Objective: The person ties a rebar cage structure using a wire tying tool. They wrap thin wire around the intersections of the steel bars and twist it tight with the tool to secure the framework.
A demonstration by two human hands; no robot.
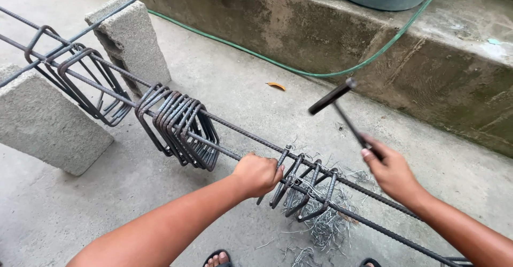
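A person's left hand (pixel 258 174) closed around a long ribbed steel reinforcing bar (pixel 235 130) that ran across two grey concrete blocks (pixel 45 122), gripping just beside a group of bent steel stirrups (pixel 304 189) hung on the bars. The right hand (pixel 393 172) held a thin dark metal hooked tying tool (pixel 342 109) raised above the bars. Loose silver tie wire (pixel 320 219) lay on the concrete floor (pixel 235 80) below, near a green hose (pixel 299 72).

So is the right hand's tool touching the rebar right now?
No, the right hand holds the hooked tool raised in the air, clear above the rebar.
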